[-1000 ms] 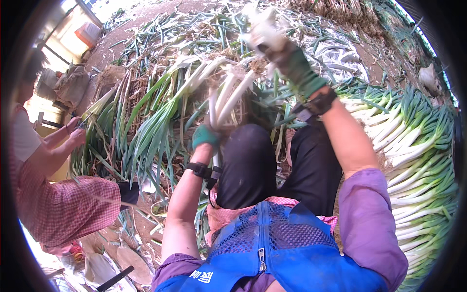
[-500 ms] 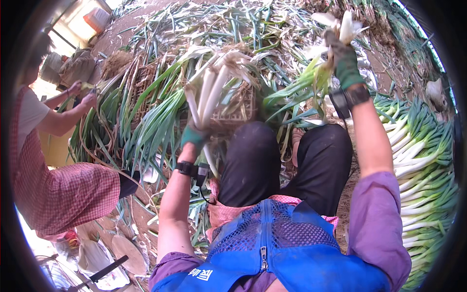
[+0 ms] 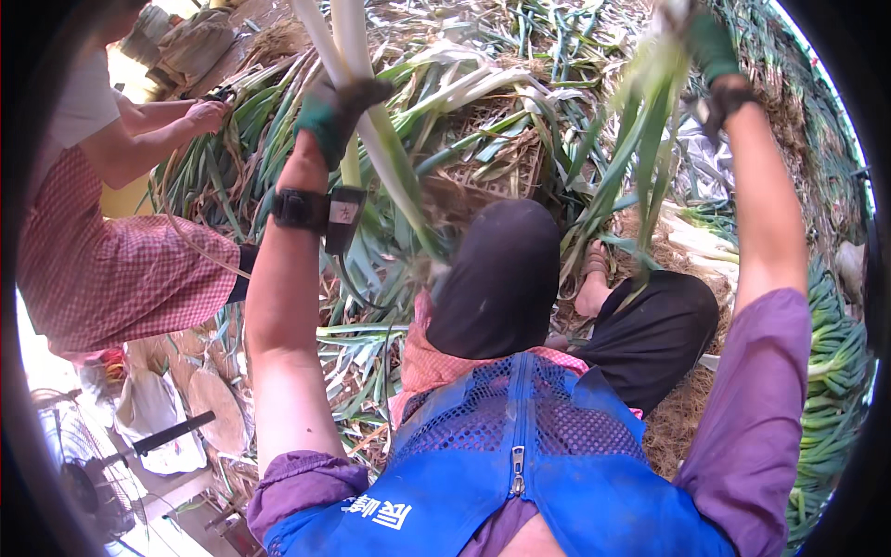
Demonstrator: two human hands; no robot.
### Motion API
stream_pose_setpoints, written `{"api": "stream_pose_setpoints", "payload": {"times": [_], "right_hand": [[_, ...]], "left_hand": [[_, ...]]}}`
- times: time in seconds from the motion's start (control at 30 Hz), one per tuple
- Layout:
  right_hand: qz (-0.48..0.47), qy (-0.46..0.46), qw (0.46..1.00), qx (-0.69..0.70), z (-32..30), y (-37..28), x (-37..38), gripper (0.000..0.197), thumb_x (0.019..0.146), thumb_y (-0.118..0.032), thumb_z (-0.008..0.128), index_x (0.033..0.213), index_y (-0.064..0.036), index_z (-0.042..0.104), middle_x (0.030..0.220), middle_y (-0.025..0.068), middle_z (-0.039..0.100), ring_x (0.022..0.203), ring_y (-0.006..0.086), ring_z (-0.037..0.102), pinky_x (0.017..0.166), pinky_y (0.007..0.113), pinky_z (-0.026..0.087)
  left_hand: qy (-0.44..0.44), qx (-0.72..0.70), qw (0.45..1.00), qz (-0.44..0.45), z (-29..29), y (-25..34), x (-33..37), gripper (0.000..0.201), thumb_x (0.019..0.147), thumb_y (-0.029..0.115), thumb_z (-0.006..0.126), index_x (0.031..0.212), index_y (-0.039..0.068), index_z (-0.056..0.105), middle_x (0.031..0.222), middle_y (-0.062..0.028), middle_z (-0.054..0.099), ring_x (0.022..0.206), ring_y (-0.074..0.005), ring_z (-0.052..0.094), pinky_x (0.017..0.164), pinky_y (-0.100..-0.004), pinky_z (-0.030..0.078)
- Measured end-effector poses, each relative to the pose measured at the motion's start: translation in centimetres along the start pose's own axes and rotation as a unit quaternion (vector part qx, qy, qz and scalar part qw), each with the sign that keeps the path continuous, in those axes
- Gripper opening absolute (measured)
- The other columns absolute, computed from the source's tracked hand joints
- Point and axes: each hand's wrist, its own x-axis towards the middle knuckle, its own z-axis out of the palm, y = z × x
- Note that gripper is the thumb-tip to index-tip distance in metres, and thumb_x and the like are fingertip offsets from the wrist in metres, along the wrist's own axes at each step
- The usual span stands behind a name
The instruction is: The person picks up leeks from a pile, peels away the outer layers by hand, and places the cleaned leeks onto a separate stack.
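My left hand (image 3: 336,110), in a dark and green work glove, is raised at the upper left and closed round a few long green onions (image 3: 382,148). Their thick white stalks rise past the top edge, and their green tops hang toward my knee. Farther right, my gloved right hand (image 3: 707,45) is closed on another bunch of green onions (image 3: 650,125), blurred by motion. Its yellowish and green leaves hang down above my other knee. The fingertips of the right hand are smeared near the top edge.
A brown slatted crate (image 3: 492,172) stands before my knees, with onions on it. Stacked green onions (image 3: 829,371) line the right side. Loose leaves litter the ground. At left a co-worker in a checked apron (image 3: 139,278) works at an onion heap. A fan (image 3: 97,469) stands lower left.
Both hands have risen and moved away from me, the left one with its onions now past the top edge. My view has shifted, and my right knee has swung outward.
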Motion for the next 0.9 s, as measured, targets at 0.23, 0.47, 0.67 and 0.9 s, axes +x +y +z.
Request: {"api": "stream_pose_setpoints", "payload": {"times": [0.23,0.47,0.67,0.9], "right_hand": [[-0.344,-0.104,0.906,0.222,3.2,-18.2,-7.1,0.045,0.081,-0.003,0.067,0.123,0.0013,0.051,0.112,0.0236,0.063,0.096,0.031,0.065,0.087,0.037,0.055],[-0.418,-0.039,0.84,0.344,17.8,-14.8,-8.4,0.022,0.095,-0.01,0.051,0.117,-0.0049,0.054,0.1,0.0031,0.062,0.089,0.0116,0.058,0.076,0.024,0.049],[-0.314,-0.026,0.854,0.414,20.0,-13.4,-9.4,0.038,0.087,-0.021,0.067,0.115,-0.0009,0.05,0.092,0.0088,0.063,0.083,0.016,0.059,0.072,0.031,0.051],[-0.198,-0.033,0.871,0.449,19.0,-13.7,-11.5,0.048,0.077,-0.025,0.078,0.112,-0.0039,0.053,0.085,0.0098,0.064,0.079,0.018,0.063,0.071,0.033,0.053]], "left_hand": [[-0.007,0.014,0.998,0.069,1.0,6.5,0.4,0.029,0.074,0.027,0.079,0.091,0.007,0.066,0.082,-0.0022,0.065,0.077,-0.0136,0.062,0.071,-0.0294,0.049],[-0.156,-0.032,0.975,0.157,6.5,7.8,-0.5,0.038,0.094,0.035,0.059,0.109,0.0,0.061,0.094,-0.0035,0.066,0.084,-0.0119,0.061,0.073,-0.026,0.049],[-0.104,-0.038,0.971,0.212,9.8,5.7,0.5,0.046,0.098,0.045,0.048,0.112,0.002,0.054,0.089,-0.0023,0.057,0.081,-0.0108,0.053,0.065,-0.0264,0.045],[-0.143,-0.081,0.974,0.155,10.1,5.5,0.6,0.045,0.101,0.041,0.044,0.119,0.001,0.052,0.095,0.001,0.06,0.09,-0.0078,0.054,0.077,-0.0224,0.046]]}}
